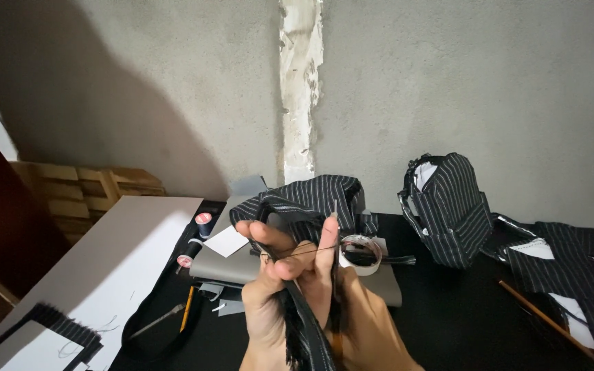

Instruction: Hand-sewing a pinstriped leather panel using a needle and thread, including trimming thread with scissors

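Note:
My left hand [274,278] grips a narrow black strap of pinstriped fabric [302,323] that runs down out of the frame. My right hand [352,302] sits right behind it, holding a thin needle [336,209] upright between its fingertips, with a dark thread [304,252] stretched across to the left hand's fingers. Both hands are raised above the black table [448,316]. Behind them lies a pinstriped black fabric piece [311,196] on a grey board [232,264], next to a roll of clear tape [360,253].
A finished-looking pinstriped bag [448,206] stands at the right, with more striped fabric pieces [572,275] and a wooden stick [544,319] beside it. Thread spools [203,223], a pencil [188,308] and a white sheet [104,275] lie at the left. Wooden pallets [84,189] stand against the concrete wall.

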